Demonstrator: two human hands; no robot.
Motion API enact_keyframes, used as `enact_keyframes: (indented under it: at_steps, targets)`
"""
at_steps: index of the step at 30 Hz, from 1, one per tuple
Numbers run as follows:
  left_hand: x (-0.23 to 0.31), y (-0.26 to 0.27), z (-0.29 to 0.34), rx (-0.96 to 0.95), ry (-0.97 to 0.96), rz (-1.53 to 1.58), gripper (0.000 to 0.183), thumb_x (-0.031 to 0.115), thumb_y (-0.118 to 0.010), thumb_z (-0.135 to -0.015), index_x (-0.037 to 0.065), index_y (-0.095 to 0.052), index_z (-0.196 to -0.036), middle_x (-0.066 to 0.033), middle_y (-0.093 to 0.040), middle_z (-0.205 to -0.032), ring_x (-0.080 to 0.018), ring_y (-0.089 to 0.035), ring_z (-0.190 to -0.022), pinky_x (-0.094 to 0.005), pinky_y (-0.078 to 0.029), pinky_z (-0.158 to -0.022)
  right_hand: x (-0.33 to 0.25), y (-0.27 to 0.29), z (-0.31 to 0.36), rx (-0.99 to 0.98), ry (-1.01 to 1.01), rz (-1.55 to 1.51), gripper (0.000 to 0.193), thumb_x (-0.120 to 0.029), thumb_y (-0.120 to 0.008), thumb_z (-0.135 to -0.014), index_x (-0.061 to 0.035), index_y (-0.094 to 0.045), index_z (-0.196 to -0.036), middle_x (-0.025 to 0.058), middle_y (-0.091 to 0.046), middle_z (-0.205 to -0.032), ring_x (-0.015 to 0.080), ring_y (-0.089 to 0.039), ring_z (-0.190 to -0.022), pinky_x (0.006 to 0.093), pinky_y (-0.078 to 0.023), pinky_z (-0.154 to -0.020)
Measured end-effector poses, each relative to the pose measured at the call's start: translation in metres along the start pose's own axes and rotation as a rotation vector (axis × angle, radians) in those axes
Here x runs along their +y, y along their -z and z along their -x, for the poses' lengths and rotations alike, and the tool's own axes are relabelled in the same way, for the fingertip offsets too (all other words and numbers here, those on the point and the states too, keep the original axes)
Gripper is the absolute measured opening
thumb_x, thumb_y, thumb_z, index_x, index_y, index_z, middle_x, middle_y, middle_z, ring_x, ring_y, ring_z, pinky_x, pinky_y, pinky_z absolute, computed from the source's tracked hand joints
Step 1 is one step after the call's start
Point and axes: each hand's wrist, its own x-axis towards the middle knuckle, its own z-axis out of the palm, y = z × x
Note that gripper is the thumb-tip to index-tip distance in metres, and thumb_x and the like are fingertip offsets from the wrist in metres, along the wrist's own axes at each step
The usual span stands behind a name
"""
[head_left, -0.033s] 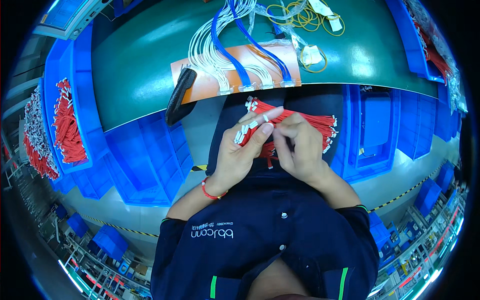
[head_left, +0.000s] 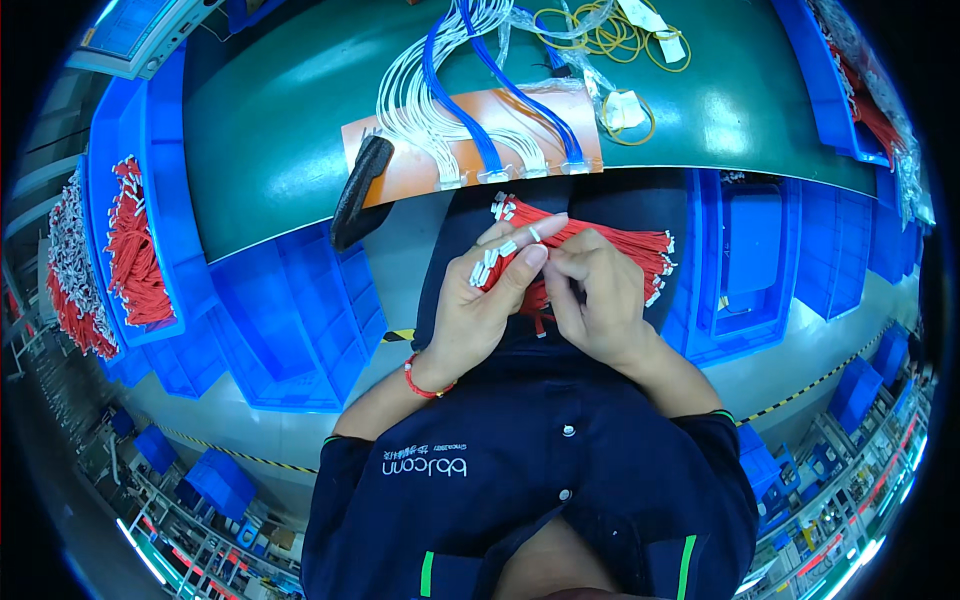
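Over my lap, my left hand (head_left: 487, 295) is closed around several red cables with white connectors (head_left: 492, 262) poking out past the fingers. One white connector (head_left: 535, 235) shows apart from the rest, between its thumb and index finger. My right hand (head_left: 605, 295) is closed in a pinch right beside the left thumb; the fingers seem to hold a red cable, mostly hidden behind them. Under both hands a bundle of red cables (head_left: 630, 243) lies across my lap, white connectors at both ends.
Ahead stands a green table (head_left: 720, 120) bearing an orange board (head_left: 410, 160) with white and blue cables (head_left: 440, 80). A black foam-covered bar (head_left: 362, 190) juts from its edge. Yellow loops (head_left: 610, 35) lie farther back. Blue bins (head_left: 280, 300) flank me, one at left holding red cables (head_left: 137, 250).
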Motion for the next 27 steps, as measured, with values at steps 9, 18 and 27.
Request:
enact_keyframes:
  at_steps: [9,18,27]
  targets:
    - [-0.006,0.007,-0.005,0.043,-0.109,0.052,0.034,0.021,-0.046,-0.105,-0.005,-0.063,-0.119,-0.0017,-0.056,-0.092,-0.0013,-0.035,-0.055,-0.0203,-0.029,-0.050,-0.004,0.013,-0.007,-0.166,-0.302,-0.241,0.017,-0.002,-0.070,-0.085,-0.0005,-0.062,-0.099,0.0096,-0.062,-0.081,0.0207,-0.063,-0.065,0.0289,-0.050,-0.057]
    - [-0.002,0.034,-0.007,0.207,-0.097,0.286,0.034,0.024,-0.046,-0.104,-0.002,-0.064,-0.093,0.0004,-0.048,-0.066,-0.0025,-0.030,-0.048,-0.0227,-0.022,-0.044,0.050,0.071,0.028,-0.503,-0.624,-0.110,0.015,-0.006,-0.059,-0.096,0.0015,-0.068,-0.105,0.0097,-0.064,-0.087,0.0191,-0.063,-0.077,0.0289,-0.050,-0.074]
    - [0.007,0.030,-0.014,0.259,-0.094,0.171,0.034,0.024,-0.050,-0.104,-0.003,-0.068,-0.096,0.0049,-0.041,-0.063,-0.0010,-0.029,-0.051,-0.0212,-0.020,-0.045,0.041,0.061,0.015,-0.307,-0.625,-0.752,0.020,-0.005,-0.057,-0.097,0.0028,-0.070,-0.110,0.0117,-0.065,-0.098,0.0162,-0.064,-0.082,0.0287,-0.052,-0.076]
